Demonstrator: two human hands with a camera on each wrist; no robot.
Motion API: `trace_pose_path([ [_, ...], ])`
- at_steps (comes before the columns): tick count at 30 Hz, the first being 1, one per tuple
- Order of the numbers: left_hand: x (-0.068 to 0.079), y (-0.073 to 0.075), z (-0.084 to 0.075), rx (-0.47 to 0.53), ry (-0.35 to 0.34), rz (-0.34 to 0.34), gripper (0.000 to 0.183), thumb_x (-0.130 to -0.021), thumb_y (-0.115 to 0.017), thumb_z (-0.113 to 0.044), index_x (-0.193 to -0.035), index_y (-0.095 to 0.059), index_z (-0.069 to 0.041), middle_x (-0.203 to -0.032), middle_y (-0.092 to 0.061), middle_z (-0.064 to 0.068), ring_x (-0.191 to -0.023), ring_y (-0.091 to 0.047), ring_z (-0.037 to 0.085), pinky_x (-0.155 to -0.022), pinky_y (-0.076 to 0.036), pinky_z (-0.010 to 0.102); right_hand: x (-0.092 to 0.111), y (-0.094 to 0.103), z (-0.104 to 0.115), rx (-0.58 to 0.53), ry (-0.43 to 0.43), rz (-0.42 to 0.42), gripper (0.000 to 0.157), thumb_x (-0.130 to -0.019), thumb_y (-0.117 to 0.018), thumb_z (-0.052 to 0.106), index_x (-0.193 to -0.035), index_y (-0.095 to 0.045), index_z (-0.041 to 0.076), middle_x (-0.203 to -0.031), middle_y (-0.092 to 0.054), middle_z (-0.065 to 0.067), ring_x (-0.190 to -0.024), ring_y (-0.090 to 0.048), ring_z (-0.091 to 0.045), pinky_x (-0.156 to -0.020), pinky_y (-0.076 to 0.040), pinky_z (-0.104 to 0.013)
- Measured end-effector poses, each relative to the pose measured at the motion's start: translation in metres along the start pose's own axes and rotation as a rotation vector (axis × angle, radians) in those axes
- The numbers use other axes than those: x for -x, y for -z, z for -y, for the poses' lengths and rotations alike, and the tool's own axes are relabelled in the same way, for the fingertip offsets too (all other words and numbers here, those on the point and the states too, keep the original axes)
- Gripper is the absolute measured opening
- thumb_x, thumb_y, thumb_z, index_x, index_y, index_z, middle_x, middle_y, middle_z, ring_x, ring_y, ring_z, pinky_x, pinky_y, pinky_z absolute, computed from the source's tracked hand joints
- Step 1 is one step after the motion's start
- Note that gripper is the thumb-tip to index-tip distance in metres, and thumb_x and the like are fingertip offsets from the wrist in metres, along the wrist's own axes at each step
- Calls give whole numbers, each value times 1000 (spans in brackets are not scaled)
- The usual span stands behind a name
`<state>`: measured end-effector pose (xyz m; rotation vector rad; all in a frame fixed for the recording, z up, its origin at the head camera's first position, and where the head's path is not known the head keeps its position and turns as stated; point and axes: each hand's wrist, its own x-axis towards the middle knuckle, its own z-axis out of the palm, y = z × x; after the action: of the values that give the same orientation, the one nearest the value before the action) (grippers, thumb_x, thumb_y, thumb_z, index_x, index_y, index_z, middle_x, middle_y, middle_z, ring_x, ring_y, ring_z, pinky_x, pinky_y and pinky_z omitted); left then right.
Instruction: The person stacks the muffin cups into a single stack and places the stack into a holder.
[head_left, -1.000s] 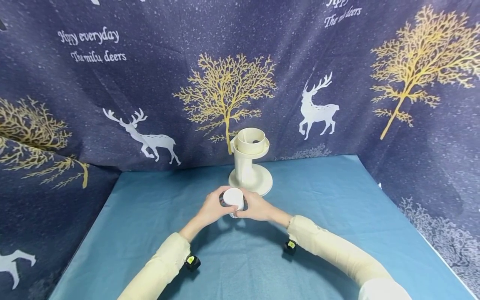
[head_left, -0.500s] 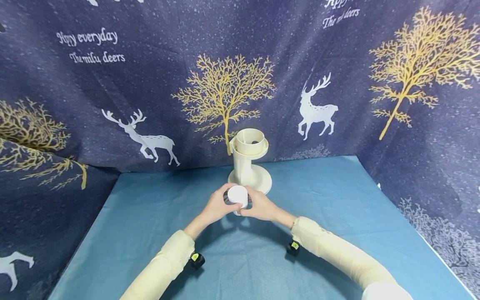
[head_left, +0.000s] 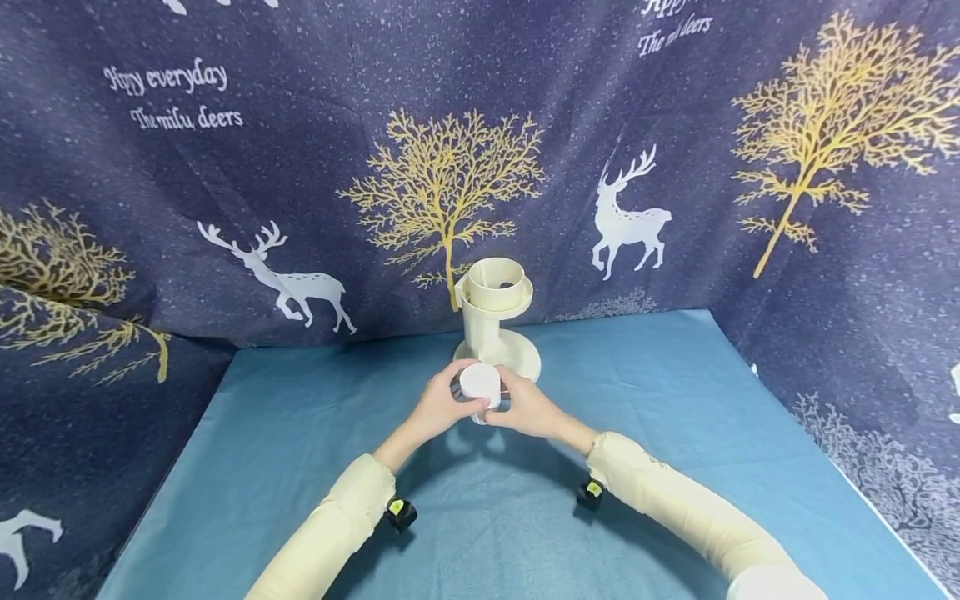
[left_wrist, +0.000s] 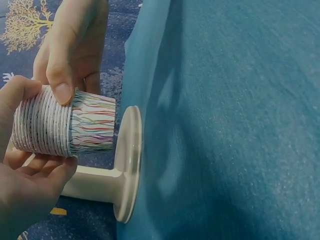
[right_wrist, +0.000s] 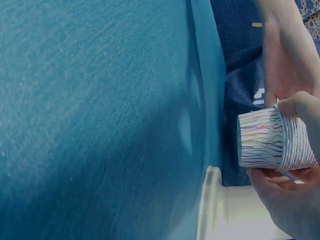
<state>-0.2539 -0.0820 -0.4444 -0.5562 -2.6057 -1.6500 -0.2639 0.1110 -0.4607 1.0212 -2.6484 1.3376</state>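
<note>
A nested stack of paper cups (head_left: 480,383), white with wavy coloured lines, is held between both hands, openings upward. My left hand (head_left: 441,407) grips its left side, thumb in front. Opposite it, my right hand (head_left: 531,410) grips the right side with thumb and fingers curled round. The left wrist view shows the many rims of the stack (left_wrist: 42,122) and the patterned wall of the lowest cup, raised over the blue cloth. Just behind the hands stands a cream cup holder (head_left: 483,329) with a ring on top and a round base.
Blue cloth (head_left: 300,433) covers the table. Behind it hangs a dark blue curtain (head_left: 315,167) printed with trees and deer. Inside the holder's ring sits a cream round collar (head_left: 497,279). A small black device hangs at each wrist.
Both hands have carried the cup stack slightly right and away from me, closer to the holder. The grip stays the same, and the head view has shifted a little.
</note>
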Motion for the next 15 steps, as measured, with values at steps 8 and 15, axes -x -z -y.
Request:
trace_pose_path([
  [8, -4, -1, -1, 52, -10, -11, 62, -79, -79, -11, -135, -52, -7, -119, -61, 14, -109, -58, 28, -99, -46, 51, 0, 6, 1, 5, -9, -14, 56, -84, -73, 21, -131, -49, 4, -120, -62, -10, -104, -65, -23, -87, -54, -32],
  [15, -9, -3, -7, 108, -15, -10, 62, -80, -78, -10, -135, -50, -6, -120, -62, 15, -109, -60, 28, -99, -48, 47, 0, 15, 3, 14, -15, -40, 57, -82, -75, 19, -131, -50, 3, -118, -63, -11, -101, -66, -24, -86, -54, -35],
])
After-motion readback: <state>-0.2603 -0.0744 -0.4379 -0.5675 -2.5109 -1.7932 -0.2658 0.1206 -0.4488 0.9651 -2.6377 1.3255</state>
